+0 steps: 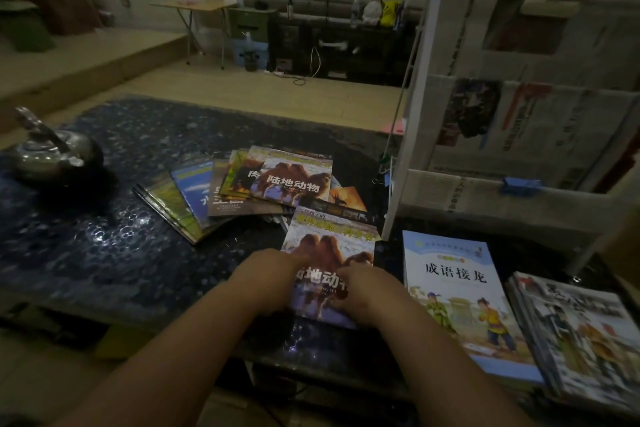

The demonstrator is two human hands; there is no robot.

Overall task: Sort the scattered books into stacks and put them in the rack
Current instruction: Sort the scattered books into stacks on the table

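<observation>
On pebbled tabletop (104,253), left hand (273,276) and right hand (369,289) grip book (332,243).

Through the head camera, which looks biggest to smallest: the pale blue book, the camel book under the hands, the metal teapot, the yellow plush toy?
1. pale blue book
2. camel book, partly covered
3. metal teapot, close to the camel book in size
4. yellow plush toy, far back, so its true size is unsure

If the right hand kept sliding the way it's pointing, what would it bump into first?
Past the camel book under the right hand, probably the scattered book pile, though depth is unclear.
</observation>
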